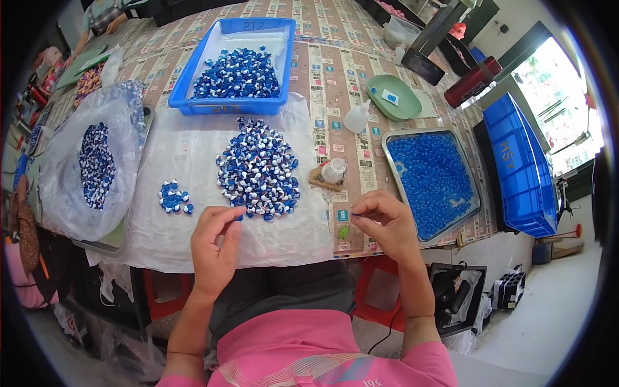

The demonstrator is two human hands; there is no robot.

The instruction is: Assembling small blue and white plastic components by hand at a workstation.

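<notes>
My left hand (215,250) is closed in a pinch at the near edge of the pile, with a small blue bead (239,218) at its fingertips. Beyond it spreads a heap of blue-and-white beads (258,171) on white sheeting (161,242). A smaller cluster of the same beads (173,197) lies to the left. Over the table's front edge, my right hand (390,227) also pinches thumb against fingers; what it holds is too small to make out. Right of that hand sits a metal tray (389,149) full of clear blue beads (433,180).
A blue bin (180,97) of beads stands behind the heap, and an open plastic bag (58,187) of beads lies left. Toward the right are a small jar (333,170), a white squeeze bottle (356,118), a green dish (406,106) and a blue crate (519,164). Another person's hand (117,24) shows far left.
</notes>
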